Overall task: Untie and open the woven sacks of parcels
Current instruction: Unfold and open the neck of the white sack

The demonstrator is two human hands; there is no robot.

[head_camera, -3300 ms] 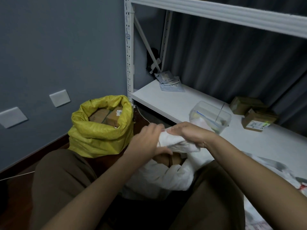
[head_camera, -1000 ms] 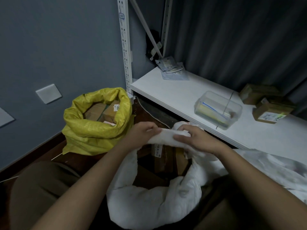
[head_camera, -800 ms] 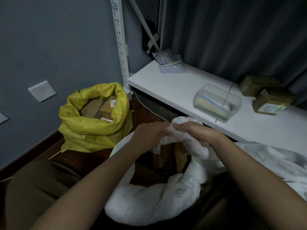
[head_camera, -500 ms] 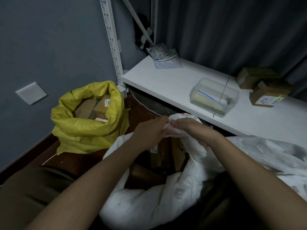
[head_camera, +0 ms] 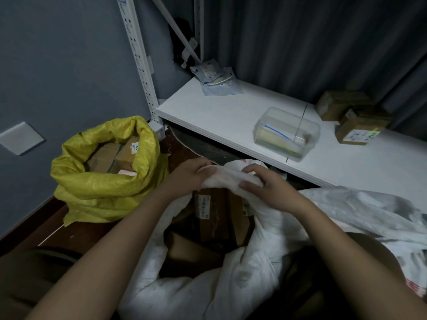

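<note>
A white woven sack (head_camera: 215,287) stands between my knees with its mouth open and its rim rolled down. Brown cardboard parcels (head_camera: 212,211) show inside it. My left hand (head_camera: 187,176) grips the far rim of the sack from the left. My right hand (head_camera: 265,188) holds the same rolled rim from the right, thumb under and fingers over it. A yellow woven sack (head_camera: 104,188) sits open to the left against the wall, with boxes (head_camera: 115,155) visible in it.
A white shelf board (head_camera: 208,112) runs behind the sacks, carried by a perforated upright (head_camera: 138,58). On it lie flat mailers (head_camera: 217,82), a clear plastic tub (head_camera: 286,135) and two cardboard boxes (head_camera: 353,121). Another white sack (head_camera: 369,213) lies at the right.
The sack's mouth has widened and its rim is rolled further down. My hands have drawn slightly apart along the far rim. The camera has tilted down and toward the sack.
</note>
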